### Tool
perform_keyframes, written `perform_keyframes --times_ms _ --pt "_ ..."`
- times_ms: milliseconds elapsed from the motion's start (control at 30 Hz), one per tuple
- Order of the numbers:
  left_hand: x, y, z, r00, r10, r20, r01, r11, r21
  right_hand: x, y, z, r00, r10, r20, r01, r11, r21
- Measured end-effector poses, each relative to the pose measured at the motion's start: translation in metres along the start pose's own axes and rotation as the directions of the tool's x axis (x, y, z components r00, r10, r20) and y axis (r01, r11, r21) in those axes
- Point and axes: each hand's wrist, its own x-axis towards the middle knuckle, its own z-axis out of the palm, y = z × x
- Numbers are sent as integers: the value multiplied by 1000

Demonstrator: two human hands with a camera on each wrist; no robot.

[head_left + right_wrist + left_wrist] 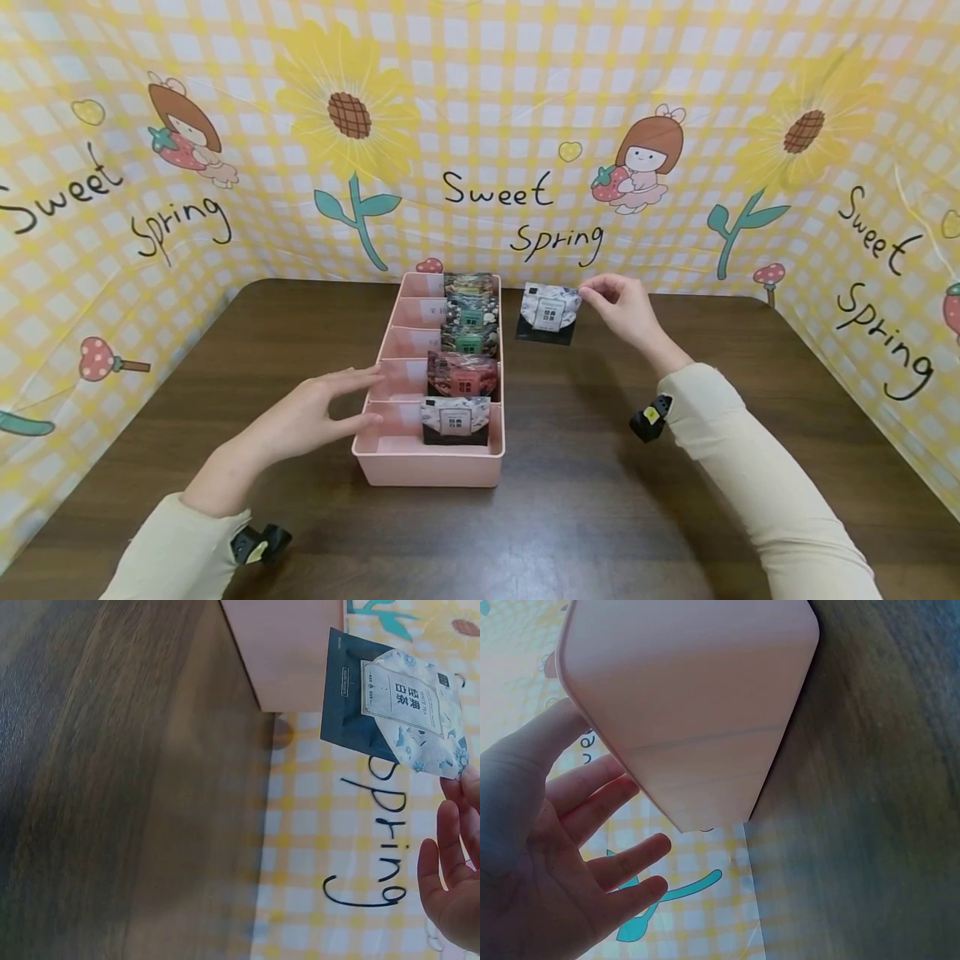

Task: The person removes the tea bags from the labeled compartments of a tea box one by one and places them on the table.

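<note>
My right hand [622, 310] pinches a tea bag sachet [550, 314] by its upper right corner, holding it up to the right of a pink divided box [427, 471]. The sachet is white with blue flowers above and black below; its label shows in the right wrist view [397, 697]. My left hand [307, 417] rests at the box's left rim with fingers spread and thumb apart; in the left wrist view, some fingertips are hidden behind the rim. Inside stand a white sachet [456, 419] in the front compartment, a red sachet [462, 377] behind it, and green sachets [469, 340] farther back.
The box stands lengthwise on a dark wooden table [585, 500], its far end near a yellow checked cloth backdrop [480, 125]. A darker patterned sachet [468, 285] stands in the rearmost compartment. Black wrist cameras [651, 418] sit on both sleeves.
</note>
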Motion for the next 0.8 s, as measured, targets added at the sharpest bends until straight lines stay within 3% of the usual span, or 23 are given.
perform_keyframes --times_ms 200,800 --pt "-1 1 -1 1000 27 -8 -27 1000 9 6 10 8 999 44 27 -44 999 -8" --pt "-2 2 -1 1000 10 -5 -10 1000 -2 19 36 26 991 109 78 -103 992 -78"
